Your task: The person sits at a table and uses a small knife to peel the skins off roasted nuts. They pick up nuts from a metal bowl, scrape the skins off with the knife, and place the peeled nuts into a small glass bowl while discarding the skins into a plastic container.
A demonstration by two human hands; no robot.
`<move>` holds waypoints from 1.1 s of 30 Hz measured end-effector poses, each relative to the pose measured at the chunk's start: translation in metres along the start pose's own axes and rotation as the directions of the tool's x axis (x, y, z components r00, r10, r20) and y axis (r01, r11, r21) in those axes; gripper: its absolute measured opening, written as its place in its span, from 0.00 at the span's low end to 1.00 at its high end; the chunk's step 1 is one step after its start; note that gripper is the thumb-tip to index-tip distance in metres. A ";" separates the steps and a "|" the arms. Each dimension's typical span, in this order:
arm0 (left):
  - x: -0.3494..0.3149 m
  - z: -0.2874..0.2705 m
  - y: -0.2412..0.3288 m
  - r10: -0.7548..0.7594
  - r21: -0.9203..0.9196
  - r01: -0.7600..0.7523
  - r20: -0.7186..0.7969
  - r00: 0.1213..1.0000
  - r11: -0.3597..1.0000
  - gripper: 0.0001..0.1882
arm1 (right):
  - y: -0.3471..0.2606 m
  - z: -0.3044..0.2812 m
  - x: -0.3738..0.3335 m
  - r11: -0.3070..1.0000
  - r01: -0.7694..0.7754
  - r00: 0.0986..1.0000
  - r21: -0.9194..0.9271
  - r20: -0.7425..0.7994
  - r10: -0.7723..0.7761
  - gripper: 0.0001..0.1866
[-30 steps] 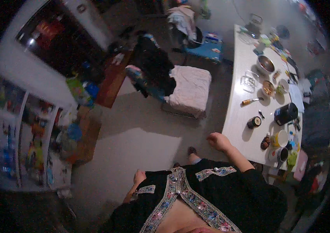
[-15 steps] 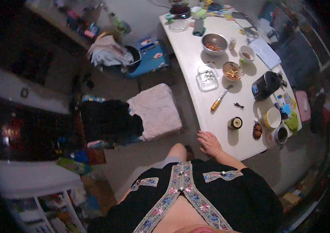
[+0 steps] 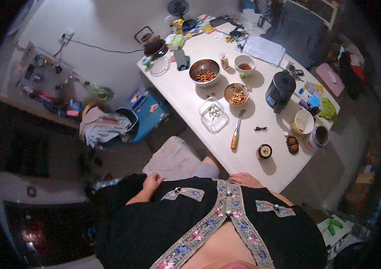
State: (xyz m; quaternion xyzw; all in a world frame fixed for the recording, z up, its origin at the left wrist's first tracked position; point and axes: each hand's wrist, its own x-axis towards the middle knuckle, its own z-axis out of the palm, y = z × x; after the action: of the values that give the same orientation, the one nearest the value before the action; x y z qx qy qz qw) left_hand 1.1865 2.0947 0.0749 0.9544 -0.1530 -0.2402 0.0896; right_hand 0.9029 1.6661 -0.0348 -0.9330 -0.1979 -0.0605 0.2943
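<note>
My right hand (image 3: 245, 180) rests at the near edge of the white table (image 3: 248, 157), its fingers laid out and holding nothing. Low on the left, my left hand (image 3: 153, 182) is beside the pale pink cloth-covered seat (image 3: 172, 157); its fingers are curled together, and I cannot make out whether anything is in them. Closest to my right hand on the tabletop stands a dark-lidded jar (image 3: 264, 151). A wooden-handled knife (image 3: 235, 136) lies left of the jar, near an open clear plastic box (image 3: 213, 115) with small pieces inside.
Farther back are a metal bowl of reddish nuts (image 3: 205, 74), a smaller bowl of pale nuts (image 3: 237, 95) and a white bowl of brown liquid (image 3: 245, 66). A black kettle (image 3: 280, 92), a tub (image 3: 302, 122) and a cup (image 3: 319, 136) line the right side.
The view has swung, and the table now sits farther left and turned. My left hand has come into view beside the seat. My right hand is still at the table's edge.
</note>
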 end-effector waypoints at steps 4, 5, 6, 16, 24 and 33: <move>0.134 -0.018 0.030 0.201 0.225 -0.184 -0.057 0.978 0.957 0.19 | -0.020 -0.045 0.014 0.903 -0.286 0.958 0.320 0.103 0.267 0.22; 0.161 -0.019 0.039 0.245 0.224 -0.236 -0.014 0.969 0.946 0.19 | -0.019 -0.043 0.016 0.858 -0.337 0.942 0.388 0.136 0.308 0.22; 0.192 -0.023 0.053 0.298 0.229 -0.297 0.034 0.954 0.927 0.20 | -0.020 -0.036 0.017 0.843 -0.394 0.916 0.366 0.084 0.391 0.22; 0.363 -0.108 0.139 0.796 -0.014 -0.922 0.510 0.326 0.386 0.11 | -0.059 -0.008 0.105 0.580 -0.814 0.481 0.037 -0.517 0.708 0.09; 0.405 -0.117 0.204 0.950 -0.142 -0.973 0.228 -0.212 -0.183 0.10 | -0.030 -0.008 0.193 0.157 -0.967 -0.041 0.202 -0.729 0.683 0.05; 0.414 -0.088 0.184 0.970 -0.029 -0.970 0.028 -0.243 -0.242 0.07 | -0.027 0.030 0.198 0.158 -0.983 -0.003 0.090 -0.877 0.481 0.05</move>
State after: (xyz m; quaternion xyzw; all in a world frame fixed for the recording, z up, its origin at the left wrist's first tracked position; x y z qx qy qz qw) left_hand 1.5308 1.7921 0.0178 0.4622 -0.8484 -0.0959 0.2395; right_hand 1.0729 1.7695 0.0004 -0.7726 0.5497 -0.3168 0.0224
